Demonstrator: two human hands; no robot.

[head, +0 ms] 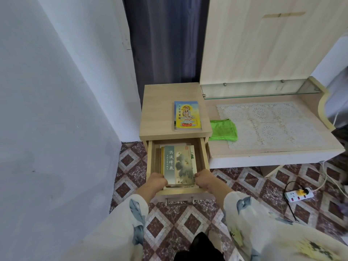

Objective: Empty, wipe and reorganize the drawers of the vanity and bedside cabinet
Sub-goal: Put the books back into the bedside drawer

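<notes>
The bedside cabinet [160, 110] stands by the wall with its top drawer [149, 162] pulled out. A stack of books [178, 164] lies inside the drawer, a grey-green one with a flower painting on top. My left hand [157, 180] grips the stack's near left corner. My right hand [204, 178] grips its near right corner. A yellow and blue book [187, 115] lies on the cabinet top. A green cloth [223, 129] lies on the vanity [273, 157], next to the cabinet.
A white lace mat [267, 123] covers the vanity top under a glass shelf [259, 89]. A power strip [299, 194] with cables lies on the tiled floor at right. A white wall stands at left and a dark curtain [165, 40] hangs behind the cabinet.
</notes>
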